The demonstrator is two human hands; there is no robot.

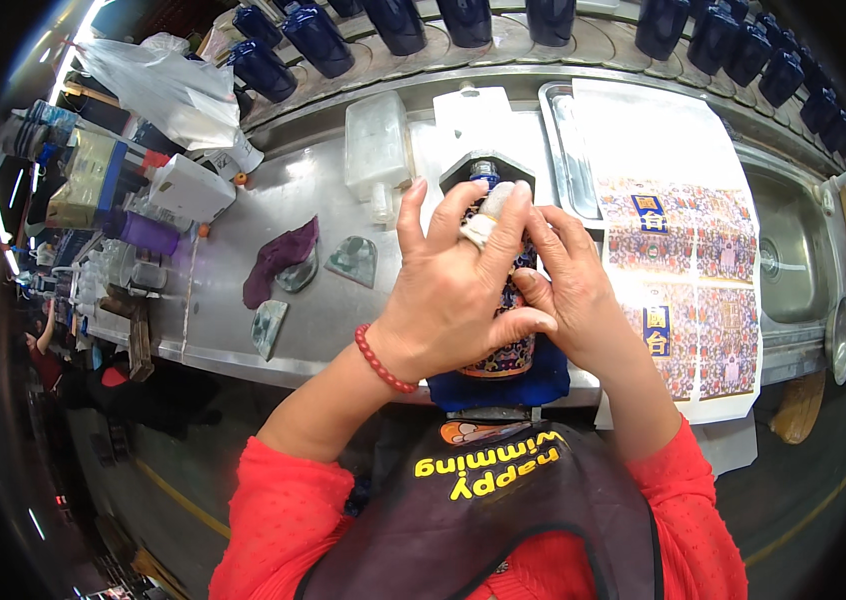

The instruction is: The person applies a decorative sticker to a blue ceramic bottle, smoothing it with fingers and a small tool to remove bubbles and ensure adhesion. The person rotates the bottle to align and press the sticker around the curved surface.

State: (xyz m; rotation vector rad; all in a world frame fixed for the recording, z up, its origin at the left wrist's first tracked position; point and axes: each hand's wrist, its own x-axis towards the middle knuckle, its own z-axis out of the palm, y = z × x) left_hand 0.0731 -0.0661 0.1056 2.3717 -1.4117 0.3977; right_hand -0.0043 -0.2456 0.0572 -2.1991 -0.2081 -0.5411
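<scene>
A dark blue bottle [503,362] with a colourful patterned covering lies with its neck pointing away from me, its base over a blue cloth [453,390]. My left hand [453,290] rests across it with the fingers spread, the thumb stretched to the right, and a white wrap on one finger. On the bottle's right side, my right hand [573,285] curves its fingers and thumb against it. Both hands hide much of the bottle's middle. Right of them lie patterned decal sheets [683,290] on white paper.
A translucent plastic bottle [375,145] lies left of the neck. Further left are a purple cloth [278,265] and several greenish scraper pieces [351,262]. A metal tray [563,140] and a sink [793,240] are to the right. Blue bottles [393,25] line the conveyor behind.
</scene>
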